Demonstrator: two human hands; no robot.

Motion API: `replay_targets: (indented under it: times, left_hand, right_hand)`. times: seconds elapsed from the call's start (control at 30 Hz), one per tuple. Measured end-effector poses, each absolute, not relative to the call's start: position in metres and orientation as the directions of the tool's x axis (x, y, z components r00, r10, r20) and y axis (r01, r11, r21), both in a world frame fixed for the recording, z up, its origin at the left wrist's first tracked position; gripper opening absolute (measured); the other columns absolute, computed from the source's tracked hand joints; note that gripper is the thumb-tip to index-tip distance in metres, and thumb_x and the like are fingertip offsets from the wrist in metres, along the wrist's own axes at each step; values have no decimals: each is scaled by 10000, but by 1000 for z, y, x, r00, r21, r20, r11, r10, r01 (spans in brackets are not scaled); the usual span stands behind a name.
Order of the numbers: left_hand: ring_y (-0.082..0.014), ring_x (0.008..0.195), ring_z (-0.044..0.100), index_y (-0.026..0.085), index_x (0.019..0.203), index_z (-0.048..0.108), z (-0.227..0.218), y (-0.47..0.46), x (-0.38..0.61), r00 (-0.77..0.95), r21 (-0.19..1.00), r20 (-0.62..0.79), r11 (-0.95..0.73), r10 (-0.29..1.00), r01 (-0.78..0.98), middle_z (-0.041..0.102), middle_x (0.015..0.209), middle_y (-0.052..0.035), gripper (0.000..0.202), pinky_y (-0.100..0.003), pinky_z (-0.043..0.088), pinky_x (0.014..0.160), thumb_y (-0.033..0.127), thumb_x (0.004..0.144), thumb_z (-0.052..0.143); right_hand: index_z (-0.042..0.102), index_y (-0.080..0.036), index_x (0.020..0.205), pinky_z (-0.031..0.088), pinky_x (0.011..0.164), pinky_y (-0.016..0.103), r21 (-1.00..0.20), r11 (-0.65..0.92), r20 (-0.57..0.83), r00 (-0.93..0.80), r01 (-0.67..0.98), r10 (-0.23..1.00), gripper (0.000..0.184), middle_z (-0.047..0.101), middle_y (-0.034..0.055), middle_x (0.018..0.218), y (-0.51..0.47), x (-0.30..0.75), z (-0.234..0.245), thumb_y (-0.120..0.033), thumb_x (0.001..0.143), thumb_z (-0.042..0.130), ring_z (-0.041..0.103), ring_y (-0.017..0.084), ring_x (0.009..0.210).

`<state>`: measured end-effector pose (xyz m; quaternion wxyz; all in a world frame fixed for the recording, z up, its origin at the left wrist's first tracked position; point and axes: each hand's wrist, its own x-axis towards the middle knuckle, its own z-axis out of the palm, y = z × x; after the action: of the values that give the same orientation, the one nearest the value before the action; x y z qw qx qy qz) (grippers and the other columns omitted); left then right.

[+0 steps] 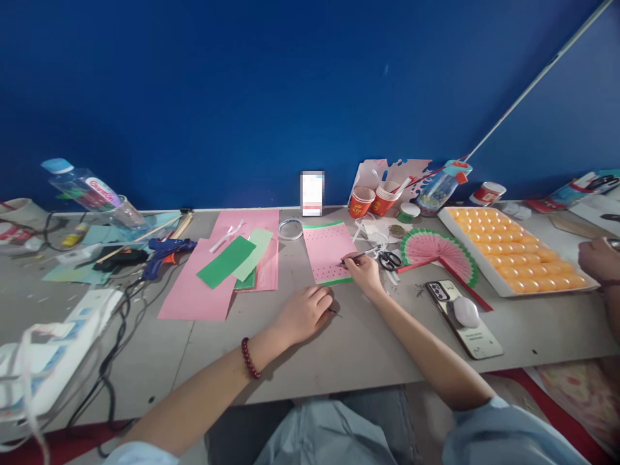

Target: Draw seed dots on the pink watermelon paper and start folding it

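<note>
My right hand [364,271] pinches a black pen [356,258] whose tip touches a pink sheet [327,248] with a green edge and small black dots. My left hand [306,314] rests on the grey table [339,349] just below that sheet, fingers curled under in a loose fist; a small dark bit shows at its right edge, too small to name. A red bead bracelet [250,358] circles the left wrist.
Scissors [389,260] and a folded watermelon paper fan [438,248] lie right of the sheet. A phone [462,316], a tray of orange balls [518,255], red paper cups [372,200], pink and green papers [232,261], a blue glue gun [167,252] and cables surround them. Another person's hand [600,258] is at the right edge.
</note>
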<state>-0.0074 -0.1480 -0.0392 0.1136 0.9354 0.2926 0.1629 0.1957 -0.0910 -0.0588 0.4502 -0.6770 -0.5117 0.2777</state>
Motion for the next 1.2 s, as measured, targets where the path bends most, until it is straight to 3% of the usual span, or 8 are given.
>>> replay_targets:
  times: [1.2]
  left_hand:
    - [-237, 1123, 533, 188, 1035, 520, -43, -147, -9, 779, 291, 245, -810, 577, 508, 590, 1154, -86, 129, -397, 484, 913, 238, 956, 431]
  right_hand:
    - [687, -166, 705, 500, 622, 262, -932, -92, 51, 379, 350, 924, 218, 700, 40, 633, -89, 200, -64, -308, 670, 525, 667, 206, 671]
